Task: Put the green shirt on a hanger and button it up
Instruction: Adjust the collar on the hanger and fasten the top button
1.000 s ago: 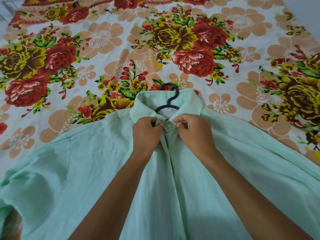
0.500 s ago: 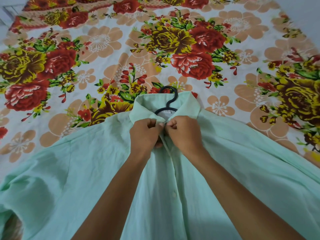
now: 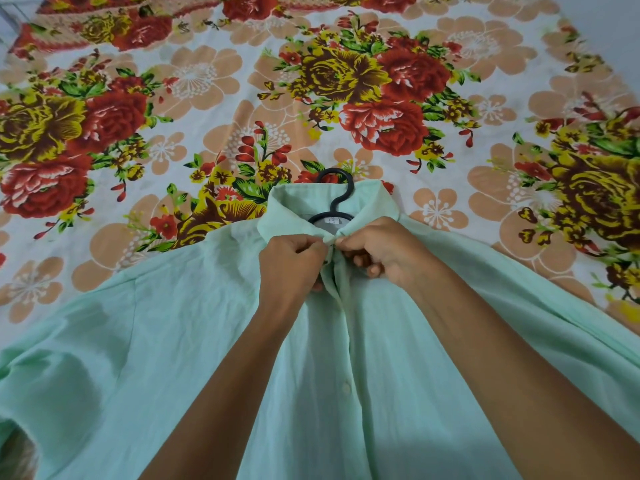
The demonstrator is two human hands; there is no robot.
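A pale green shirt (image 3: 166,341) lies spread front-up across the bed, collar away from me. A black hanger (image 3: 335,199) sits inside it; only its hook and neck show above the collar. My left hand (image 3: 291,268) pinches the left front edge just below the collar. My right hand (image 3: 384,251) pinches the right edge against it, fingertips meeting at the top of the placket. The top button is hidden between my fingers. A white button (image 3: 346,390) shows lower on the placket.
The shirt rests on a floral bedsheet (image 3: 214,109) with red, yellow and peach flowers that fills the far half of the view. A bare floor strip shows at the top right corner (image 3: 616,15).
My hands have drawn together at the collar's base, closing the gap where the top button showed a second ago. The collar halves now meet.
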